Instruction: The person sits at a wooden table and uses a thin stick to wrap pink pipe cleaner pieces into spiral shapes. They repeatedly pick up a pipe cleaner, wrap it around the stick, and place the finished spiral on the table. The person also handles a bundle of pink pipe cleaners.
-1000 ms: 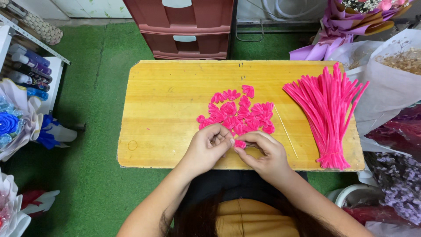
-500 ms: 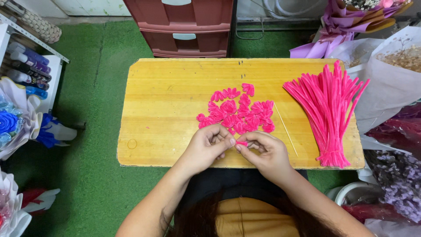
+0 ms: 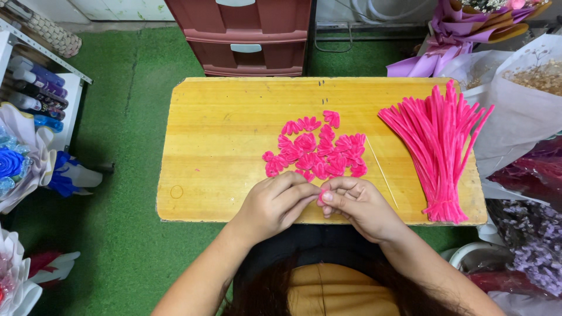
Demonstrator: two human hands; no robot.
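Green artificial turf (image 3: pixel 126 146) covers the floor around our low yellow wooden table (image 3: pixel 222 129), with a white shelf of bottles (image 3: pixel 35 88) and a blue paper flower (image 3: pixel 10 162) off to the left and a dark red plastic drawer unit (image 3: pixel 246 35) behind the table's far edge. Near the front edge, about the middle, our left hand (image 3: pixel 274 205) curls its fingers narrowly, fingertips meeting those of our right hand (image 3: pixel 357 206); between them we pinch a small pink pipe-cleaner piece (image 3: pixel 320 197), mostly hidden by the fingers. Just beyond the hands, toward the table's centre, lies a cluster of folded pink petal shapes (image 3: pixel 316 149). A thin pale stick (image 3: pixel 381 172) lies just right of it. Toward the right edge rests a fanned bundle of long pink pipe cleaners (image 3: pixel 436 146). Wrapped bouquets (image 3: pixel 515 99) crowd the floor at far right.
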